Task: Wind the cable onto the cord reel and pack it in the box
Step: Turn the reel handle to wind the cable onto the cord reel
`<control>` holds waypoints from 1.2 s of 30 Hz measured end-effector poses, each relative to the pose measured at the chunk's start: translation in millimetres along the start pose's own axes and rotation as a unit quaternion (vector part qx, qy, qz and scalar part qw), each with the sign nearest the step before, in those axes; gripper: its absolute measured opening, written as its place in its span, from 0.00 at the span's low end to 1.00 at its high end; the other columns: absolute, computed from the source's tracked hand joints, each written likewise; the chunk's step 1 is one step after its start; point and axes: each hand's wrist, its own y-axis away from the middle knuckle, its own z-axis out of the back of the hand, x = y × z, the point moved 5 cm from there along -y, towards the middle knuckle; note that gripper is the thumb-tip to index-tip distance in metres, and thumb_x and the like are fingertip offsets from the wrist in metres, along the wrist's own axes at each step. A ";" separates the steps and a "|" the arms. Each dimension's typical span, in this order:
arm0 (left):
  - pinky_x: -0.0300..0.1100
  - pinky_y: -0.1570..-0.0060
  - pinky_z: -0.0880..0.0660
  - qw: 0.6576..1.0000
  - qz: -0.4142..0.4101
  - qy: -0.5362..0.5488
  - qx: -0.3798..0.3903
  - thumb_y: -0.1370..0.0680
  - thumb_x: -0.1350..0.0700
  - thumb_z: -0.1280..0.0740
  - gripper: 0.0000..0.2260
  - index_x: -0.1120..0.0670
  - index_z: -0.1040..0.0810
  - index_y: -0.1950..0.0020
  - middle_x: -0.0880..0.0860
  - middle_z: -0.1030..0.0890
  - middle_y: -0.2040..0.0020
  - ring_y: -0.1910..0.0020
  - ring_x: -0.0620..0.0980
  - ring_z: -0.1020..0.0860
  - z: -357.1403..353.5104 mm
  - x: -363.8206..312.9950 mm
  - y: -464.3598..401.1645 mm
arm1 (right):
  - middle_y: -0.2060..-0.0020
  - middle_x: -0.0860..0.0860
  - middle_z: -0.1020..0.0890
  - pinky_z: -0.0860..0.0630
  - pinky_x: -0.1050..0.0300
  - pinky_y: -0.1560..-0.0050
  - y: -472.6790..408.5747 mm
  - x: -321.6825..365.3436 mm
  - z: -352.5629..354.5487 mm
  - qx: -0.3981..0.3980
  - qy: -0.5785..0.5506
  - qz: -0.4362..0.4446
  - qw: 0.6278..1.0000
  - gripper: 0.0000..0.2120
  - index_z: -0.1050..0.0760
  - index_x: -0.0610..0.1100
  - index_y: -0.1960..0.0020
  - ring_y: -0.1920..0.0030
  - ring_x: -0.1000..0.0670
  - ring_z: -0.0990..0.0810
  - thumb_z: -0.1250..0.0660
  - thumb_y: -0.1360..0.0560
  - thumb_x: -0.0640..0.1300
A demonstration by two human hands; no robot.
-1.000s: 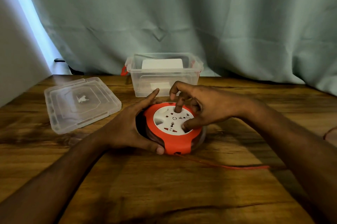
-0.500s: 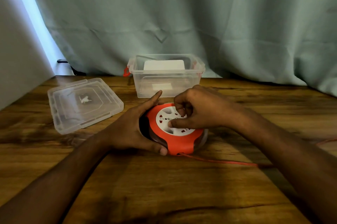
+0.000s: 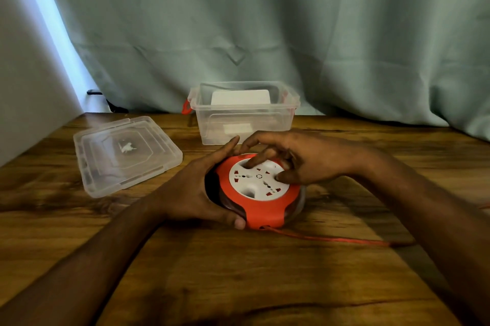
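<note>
An orange cord reel (image 3: 265, 213) with a white socket face lies flat on the wooden table. My left hand (image 3: 196, 190) clasps its left side, thumb at the front edge. My right hand (image 3: 299, 158) rests on top, a fingertip in a hollow of the white disc and the thumb on the disc's right side. A thin orange cable (image 3: 334, 238) leaves the reel's front and trails right across the table, under my right forearm. The clear plastic box (image 3: 245, 128) stands open just behind the reel, with something white inside.
The box's clear lid (image 3: 124, 153) lies flat on the table to the left. A pale green curtain (image 3: 291, 34) hangs along the table's far edge, and a grey wall borders the left side.
My right hand's fingers have shifted around the white disc, from its far side round toward me and back, turning it. The loose cable on the right has shifted slightly. My left hand has kept its hold.
</note>
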 end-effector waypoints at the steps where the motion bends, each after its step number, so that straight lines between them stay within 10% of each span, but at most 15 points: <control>1: 0.29 0.32 0.31 1.000 0.000 0.002 0.001 0.41 0.47 0.14 0.61 0.34 0.51 0.19 0.24 0.34 0.29 0.28 0.31 0.33 0.0 -0.8 -0.1 | 0.34 0.65 0.18 0.23 0.61 0.68 0.3 0.0 0.4 0.000 -0.005 0.002 1.000 0.37 0.35 0.62 0.26 0.66 0.47 0.18 0.24 0.25 0.36; 6: 0.36 0.30 0.29 1.000 -0.002 0.007 0.002 0.41 0.44 0.15 0.60 0.35 0.50 0.19 0.31 0.32 0.26 0.27 0.35 0.32 -0.2 -3.3 -0.4 | 0.35 0.60 0.17 0.25 0.71 0.66 3.2 3.2 6.3 -0.004 -0.024 -0.022 0.999 0.39 0.39 0.58 0.25 0.62 0.69 0.19 0.23 0.26 0.36; 14: 0.48 0.26 0.30 1.000 0.006 0.006 -0.019 0.43 0.35 0.17 0.61 0.34 0.51 0.19 0.37 0.34 0.23 0.25 0.39 0.33 2.0 -4.0 -0.4 | 0.46 0.59 0.16 0.19 0.59 0.55 4.0 5.7 5.7 -0.035 0.018 -0.055 0.998 0.40 0.38 0.63 0.31 0.52 0.59 0.17 0.17 0.32 0.52; 22: 0.46 0.26 0.30 1.000 0.010 0.008 -0.019 0.44 0.34 0.17 0.62 0.35 0.50 0.18 0.37 0.33 0.24 0.25 0.38 0.32 1.5 -3.4 0.2 | 0.60 0.55 0.17 0.19 0.49 0.60 1.5 14.5 3.2 -0.057 0.094 -0.064 0.992 0.19 0.24 0.55 0.55 0.59 0.55 0.19 0.20 0.33 0.64; 26: 0.47 0.26 0.30 1.000 0.009 0.004 -0.016 0.43 0.36 0.17 0.61 0.35 0.51 0.19 0.35 0.34 0.24 0.25 0.38 0.33 0.0 -2.6 0.1 | 0.68 0.56 0.20 0.30 0.60 0.68 -0.2 19.5 0.5 -0.074 0.138 -0.066 0.985 0.20 0.24 0.52 0.63 0.66 0.57 0.23 0.23 0.31 0.66; 36: 0.45 0.25 0.33 1.000 0.019 -0.013 -0.019 0.44 0.34 0.18 0.62 0.35 0.52 0.18 0.33 0.35 0.24 0.24 0.37 0.35 1.9 -0.5 1.0 | 0.51 0.60 0.15 0.26 0.63 0.65 4.1 5.2 13.4 -0.039 -0.010 -0.025 0.999 0.19 0.27 0.52 0.47 0.65 0.61 0.23 0.20 0.28 0.38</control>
